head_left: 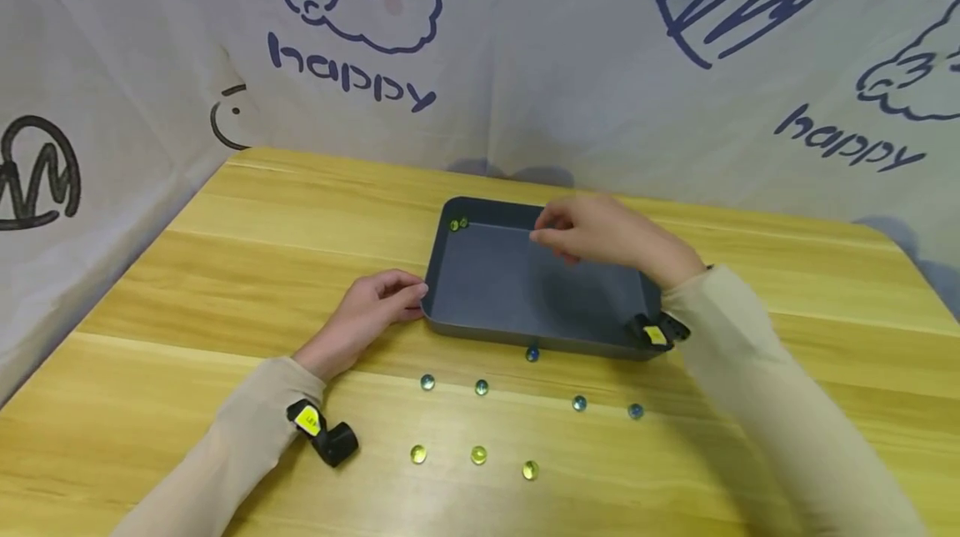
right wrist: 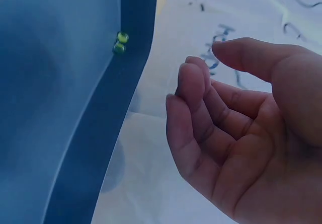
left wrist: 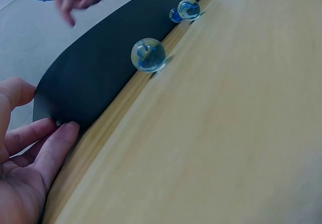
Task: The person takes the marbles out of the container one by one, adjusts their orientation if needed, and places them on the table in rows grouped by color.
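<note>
A dark grey baking tray (head_left: 487, 270) stands on the wooden table. At its near left corner my left hand (head_left: 375, 303) grips the edge, fingertips against the outer wall in the left wrist view. Above the tray's far right part hovers my right hand (head_left: 600, 233), fingers loosely bent. A gap shows between its thumb and fingers in the right wrist view, with nothing held. Two yellow-green marbles (right wrist: 120, 42) lie together inside the tray's far left corner. Several blue marbles (head_left: 482, 387) are spread in front of the tray, one blue marble (head_left: 532, 353) close to its near wall.
Nearer to me, three yellow marbles (head_left: 478, 455) form a loose row on the wooden table (head_left: 300, 212). White cloth (head_left: 562, 103) with drawings and lettering hangs behind the table and on the left. Each wrist carries a small black camera (head_left: 337, 444).
</note>
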`<state>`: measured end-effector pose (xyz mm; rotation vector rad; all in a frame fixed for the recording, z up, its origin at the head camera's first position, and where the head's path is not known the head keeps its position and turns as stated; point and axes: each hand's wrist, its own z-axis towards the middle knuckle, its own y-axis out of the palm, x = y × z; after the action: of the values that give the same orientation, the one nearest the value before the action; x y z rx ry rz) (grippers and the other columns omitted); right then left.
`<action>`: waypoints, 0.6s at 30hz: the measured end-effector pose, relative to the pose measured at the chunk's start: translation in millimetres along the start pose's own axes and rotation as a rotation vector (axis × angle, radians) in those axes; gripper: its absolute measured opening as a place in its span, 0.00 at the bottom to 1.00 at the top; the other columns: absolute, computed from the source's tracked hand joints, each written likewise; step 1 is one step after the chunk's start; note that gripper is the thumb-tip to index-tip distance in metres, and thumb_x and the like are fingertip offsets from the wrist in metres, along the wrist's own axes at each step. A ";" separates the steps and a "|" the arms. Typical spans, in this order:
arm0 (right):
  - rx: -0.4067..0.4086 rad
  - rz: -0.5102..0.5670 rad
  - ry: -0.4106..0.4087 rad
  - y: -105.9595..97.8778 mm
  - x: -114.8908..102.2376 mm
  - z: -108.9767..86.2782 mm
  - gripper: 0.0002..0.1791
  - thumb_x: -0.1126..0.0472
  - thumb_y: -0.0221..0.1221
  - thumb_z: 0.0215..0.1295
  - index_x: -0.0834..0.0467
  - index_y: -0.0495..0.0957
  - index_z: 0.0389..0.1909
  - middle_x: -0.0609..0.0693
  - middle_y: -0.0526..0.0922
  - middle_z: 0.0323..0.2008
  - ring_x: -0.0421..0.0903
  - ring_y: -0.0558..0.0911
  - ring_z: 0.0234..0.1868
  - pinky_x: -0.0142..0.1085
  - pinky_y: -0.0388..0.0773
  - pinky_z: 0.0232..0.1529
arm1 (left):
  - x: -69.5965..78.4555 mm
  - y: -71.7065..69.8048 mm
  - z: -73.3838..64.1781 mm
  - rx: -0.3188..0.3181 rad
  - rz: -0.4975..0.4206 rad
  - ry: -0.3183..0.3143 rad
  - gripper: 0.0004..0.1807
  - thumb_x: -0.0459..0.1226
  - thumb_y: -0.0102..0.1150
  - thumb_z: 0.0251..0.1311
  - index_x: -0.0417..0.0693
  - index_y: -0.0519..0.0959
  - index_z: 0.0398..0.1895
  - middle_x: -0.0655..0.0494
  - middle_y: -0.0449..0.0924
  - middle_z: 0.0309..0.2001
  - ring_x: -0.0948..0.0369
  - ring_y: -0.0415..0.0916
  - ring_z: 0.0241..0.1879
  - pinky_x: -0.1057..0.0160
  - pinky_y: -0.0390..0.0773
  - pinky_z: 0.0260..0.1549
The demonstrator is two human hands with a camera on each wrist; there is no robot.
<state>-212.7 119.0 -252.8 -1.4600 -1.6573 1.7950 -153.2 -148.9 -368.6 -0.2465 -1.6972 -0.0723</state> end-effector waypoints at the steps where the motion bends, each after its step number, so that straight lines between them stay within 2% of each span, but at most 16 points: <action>1: 0.000 -0.004 0.004 -2.2 -0.1 8.8 0.15 0.54 0.52 0.66 0.60 0.77 0.44 0.50 0.77 0.21 0.47 0.76 0.21 0.37 0.74 0.25 | -0.5 0.3 0.2 0.001 0.001 0.001 0.17 0.38 0.53 0.62 0.32 0.73 0.48 0.41 0.72 0.47 0.54 0.75 0.43 0.63 0.77 0.43; 9: -0.014 0.011 0.065 -6.7 -5.8 68.9 0.17 0.54 0.51 0.66 0.60 0.77 0.47 0.54 0.81 0.27 0.51 0.80 0.28 0.39 0.79 0.30 | 0.2 -0.4 0.8 -0.002 0.008 -0.003 0.17 0.38 0.53 0.62 0.32 0.73 0.48 0.41 0.73 0.47 0.54 0.75 0.43 0.63 0.77 0.43; 12: -0.003 0.010 0.086 -0.7 -7.4 84.8 0.16 0.54 0.51 0.66 0.59 0.77 0.47 0.54 0.81 0.28 0.52 0.81 0.29 0.37 0.79 0.29 | -0.6 0.1 0.4 0.006 0.009 -0.010 0.17 0.38 0.53 0.62 0.33 0.73 0.48 0.41 0.73 0.46 0.54 0.75 0.43 0.63 0.78 0.42; 18: 0.012 -0.029 0.078 18.0 -10.7 108.3 0.14 0.58 0.51 0.66 0.60 0.79 0.45 0.53 0.81 0.25 0.46 0.80 0.24 0.34 0.79 0.26 | -0.6 -0.2 0.3 0.004 0.013 -0.008 0.17 0.38 0.53 0.62 0.33 0.73 0.48 0.41 0.73 0.46 0.54 0.75 0.43 0.63 0.78 0.43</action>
<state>-287.7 43.9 -282.8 -1.4742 -1.6184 1.7071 -153.4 -149.1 -369.3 -0.2555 -1.7036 -0.0586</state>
